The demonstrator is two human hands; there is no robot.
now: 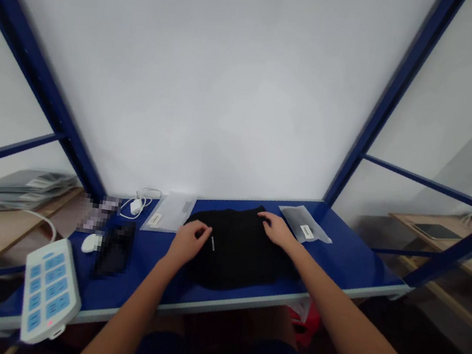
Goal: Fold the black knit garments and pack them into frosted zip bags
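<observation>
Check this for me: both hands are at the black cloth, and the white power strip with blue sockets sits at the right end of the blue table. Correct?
Not quite: the power strip sits at the left end of the blue table, as the head view shows. The left hand and right hand are at the black cloth.

Both bare forearms (141, 290) reach forward, the left fingers (199, 224) curled in, the right fingers (267, 215) loosely bent

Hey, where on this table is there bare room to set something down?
Mostly the right end of the table, beside the black cloth and right plastic bag. A smaller patch lies front left, between the power strip and your left forearm. Back left is crowded: charger, white object, blurred items.
</observation>
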